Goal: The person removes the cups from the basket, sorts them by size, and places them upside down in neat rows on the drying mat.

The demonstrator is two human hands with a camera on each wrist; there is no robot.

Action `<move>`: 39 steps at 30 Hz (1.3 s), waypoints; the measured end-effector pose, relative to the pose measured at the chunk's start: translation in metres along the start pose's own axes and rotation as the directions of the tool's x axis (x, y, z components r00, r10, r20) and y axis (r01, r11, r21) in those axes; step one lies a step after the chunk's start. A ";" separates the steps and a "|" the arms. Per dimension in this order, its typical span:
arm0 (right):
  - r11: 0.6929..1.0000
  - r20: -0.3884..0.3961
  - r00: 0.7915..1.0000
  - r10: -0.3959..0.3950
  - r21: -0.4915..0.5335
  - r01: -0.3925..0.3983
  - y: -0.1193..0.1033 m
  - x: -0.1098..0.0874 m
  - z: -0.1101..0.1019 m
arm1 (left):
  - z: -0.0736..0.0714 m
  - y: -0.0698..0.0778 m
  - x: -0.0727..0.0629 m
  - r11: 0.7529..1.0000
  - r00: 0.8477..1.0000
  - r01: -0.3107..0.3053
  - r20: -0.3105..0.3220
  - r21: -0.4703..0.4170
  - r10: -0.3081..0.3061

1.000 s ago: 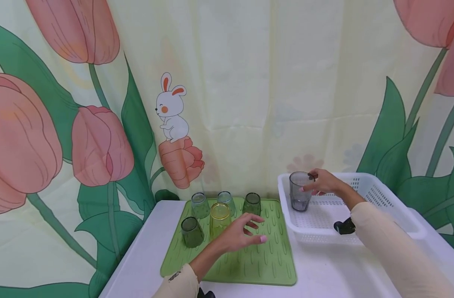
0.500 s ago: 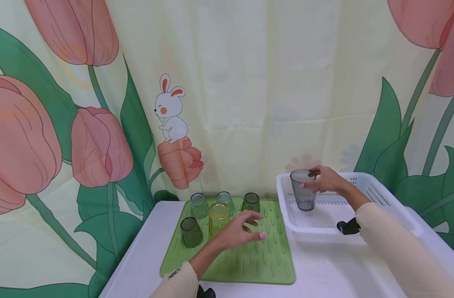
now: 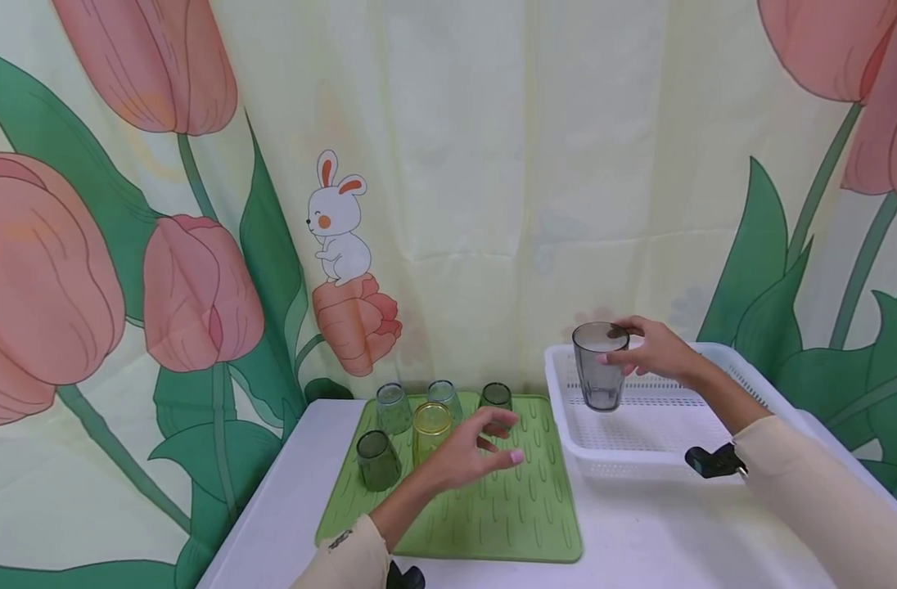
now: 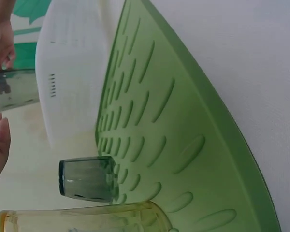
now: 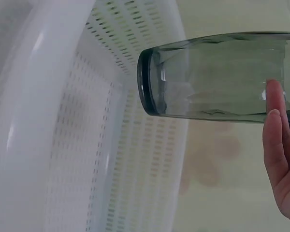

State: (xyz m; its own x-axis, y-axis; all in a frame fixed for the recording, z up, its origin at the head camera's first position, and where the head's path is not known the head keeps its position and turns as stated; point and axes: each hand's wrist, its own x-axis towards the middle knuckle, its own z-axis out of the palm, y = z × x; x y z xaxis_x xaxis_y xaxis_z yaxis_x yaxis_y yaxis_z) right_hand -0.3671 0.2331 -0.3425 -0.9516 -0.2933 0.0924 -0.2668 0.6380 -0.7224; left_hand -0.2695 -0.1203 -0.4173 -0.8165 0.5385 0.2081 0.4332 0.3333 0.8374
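Observation:
My right hand (image 3: pixel 658 352) pinches a smoky grey drinking glass (image 3: pixel 599 380) near its rim, thumb and fingers on either side. The glass hangs upright over the left part of a white perforated basket (image 3: pixel 655 456). In the right wrist view its thick base (image 5: pixel 147 82) shows above the basket's inside. My left hand (image 3: pixel 471 450) hovers over a green drying mat (image 3: pixel 522 523) with its fingers loosely bent and nothing in them. Behind it stands a yellow glass (image 3: pixel 431 421), partly hidden by the hand. A dark glass (image 3: pixel 378 460) stands left of the yellow one.
Two pale bluish glasses (image 3: pixel 394 409) and a dark glass (image 3: pixel 496 396) stand along the mat's back. The basket sits right beside the mat on a white table (image 3: pixel 640 532). A printed curtain (image 3: pixel 463 196) hangs close behind both.
My right hand has lifted the grey glass higher out of the basket and shifted slightly to the right. The left hand has hardly moved.

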 end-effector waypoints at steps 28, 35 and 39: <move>0.908 0.090 0.947 -0.310 0.323 0.267 -0.075 -0.090 0.046 | 0.001 0.039 0.002 0.994 0.993 -0.103 -0.054 -0.017 0.102; 0.890 0.103 0.934 -0.341 0.355 0.285 -0.077 -0.102 0.064 | 0.004 0.049 0.001 0.993 0.994 -0.111 -0.007 -0.043 0.110; 0.888 0.125 0.926 -0.355 0.354 0.293 -0.078 -0.105 0.070 | 0.006 0.053 0.002 0.992 0.992 -0.125 0.005 -0.033 0.125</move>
State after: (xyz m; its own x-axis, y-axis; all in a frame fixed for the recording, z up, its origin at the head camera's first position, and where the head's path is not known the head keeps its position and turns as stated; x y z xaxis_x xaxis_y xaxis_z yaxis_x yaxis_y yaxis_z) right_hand -0.2352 0.1641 -0.3437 -0.7675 -0.5876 0.2563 -0.4614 0.2289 -0.8571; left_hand -0.2456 -0.0971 -0.3750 -0.7538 0.5801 0.3086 0.5189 0.2374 0.8212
